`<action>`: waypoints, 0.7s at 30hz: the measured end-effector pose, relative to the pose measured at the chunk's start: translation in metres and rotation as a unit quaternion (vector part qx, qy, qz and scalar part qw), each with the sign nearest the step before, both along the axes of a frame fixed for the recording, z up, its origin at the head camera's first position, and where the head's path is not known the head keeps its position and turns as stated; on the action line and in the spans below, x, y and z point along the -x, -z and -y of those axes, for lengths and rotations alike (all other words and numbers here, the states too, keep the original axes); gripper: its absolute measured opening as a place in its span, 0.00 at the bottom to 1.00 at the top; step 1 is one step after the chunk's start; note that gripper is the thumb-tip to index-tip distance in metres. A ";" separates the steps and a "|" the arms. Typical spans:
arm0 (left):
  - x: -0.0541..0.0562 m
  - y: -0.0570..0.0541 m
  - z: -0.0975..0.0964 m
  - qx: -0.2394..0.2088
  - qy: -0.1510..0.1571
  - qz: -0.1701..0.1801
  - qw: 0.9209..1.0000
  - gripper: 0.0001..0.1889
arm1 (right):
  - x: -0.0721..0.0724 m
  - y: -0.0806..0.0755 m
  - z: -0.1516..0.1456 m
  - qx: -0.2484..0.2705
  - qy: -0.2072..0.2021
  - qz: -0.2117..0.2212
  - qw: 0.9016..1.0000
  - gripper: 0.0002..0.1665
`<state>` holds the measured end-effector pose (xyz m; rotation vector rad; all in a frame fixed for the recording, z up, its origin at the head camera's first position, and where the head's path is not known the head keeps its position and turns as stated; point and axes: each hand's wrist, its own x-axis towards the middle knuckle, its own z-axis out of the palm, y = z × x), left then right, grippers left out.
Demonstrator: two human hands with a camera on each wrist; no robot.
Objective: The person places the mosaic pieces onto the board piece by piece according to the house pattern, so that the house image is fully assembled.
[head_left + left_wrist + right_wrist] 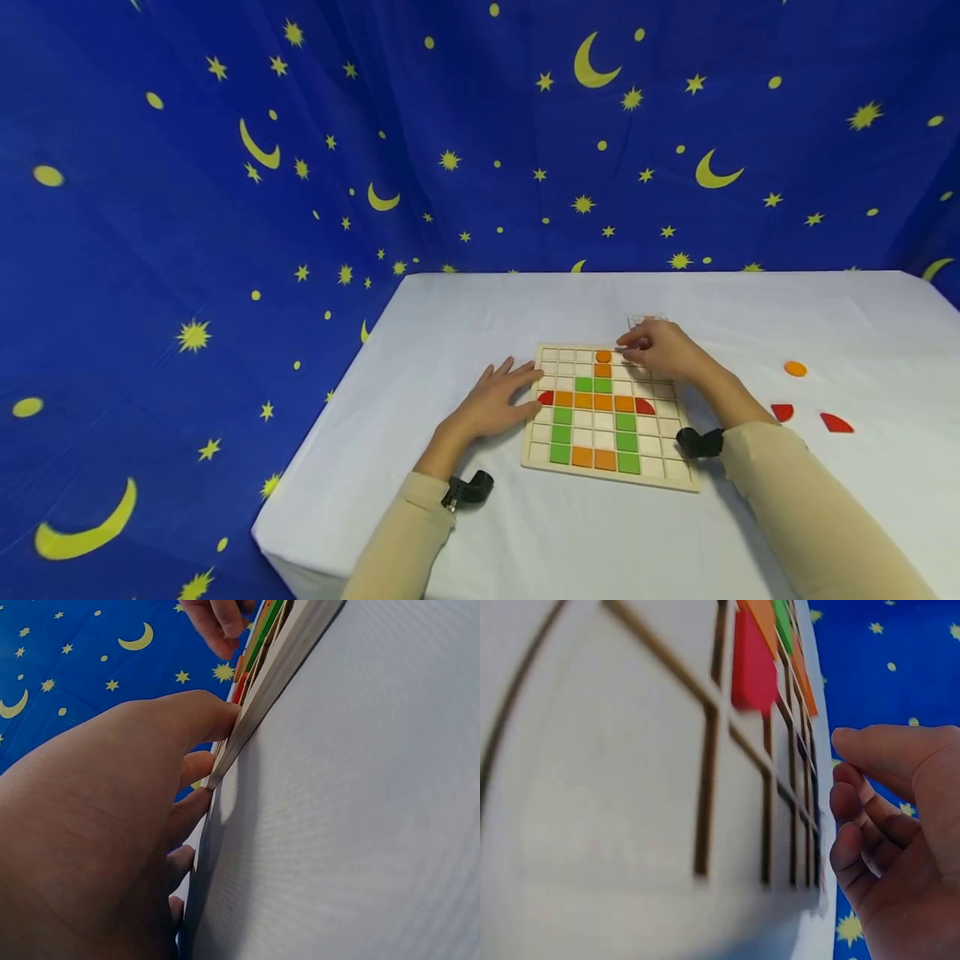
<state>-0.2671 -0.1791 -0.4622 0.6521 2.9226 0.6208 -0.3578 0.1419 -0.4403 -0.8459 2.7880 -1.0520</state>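
A wooden grid board [660, 482] lies on the table, with green, orange and red pieces in its cells. An orange round piece [603, 357] sits in the top row, above an orange square [602, 371]. Red quarter-round pieces [644, 406] end the long orange row. My left hand [491, 402] rests at the board's left edge, fingers extended, its thumb touching the rim in the left wrist view. Over the board's top right corner is my right hand [663, 348], its fingers loosely bent. In the right wrist view, nothing shows between the thumb [862, 742] and fingers.
A small clear-looking card or case [647, 318] lies behind the right hand, partly hidden. On the white tablecloth [465, 317] to the right are a loose orange disc [795, 368] and two red pieces [836, 423]. A blue star-patterned curtain [510, 108] hangs behind.
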 end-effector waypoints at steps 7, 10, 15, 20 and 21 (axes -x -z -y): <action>0.000 0.001 0.001 0.001 0.000 -0.001 1.000 0.31 | -0.005 -0.008 -0.038 -0.025 0.059 0.031 0.997 0.16; 0.001 0.001 0.003 0.002 0.000 -0.003 1.000 0.31 | -0.008 -0.011 -0.055 -0.035 0.073 0.034 0.996 0.17; 0.002 0.002 0.003 -0.004 -0.001 0.003 1.000 0.31 | -0.015 -0.011 -0.083 -0.052 0.085 0.023 0.995 0.19; 0.002 0.003 -0.001 -0.008 0.002 0.004 1.000 0.32 | -0.017 -0.003 -0.110 -0.083 0.109 0.017 0.990 0.20; 0.002 0.003 -0.001 -0.007 0.002 0.004 1.000 0.32 | -0.018 -0.001 -0.115 -0.088 0.115 0.017 0.989 0.20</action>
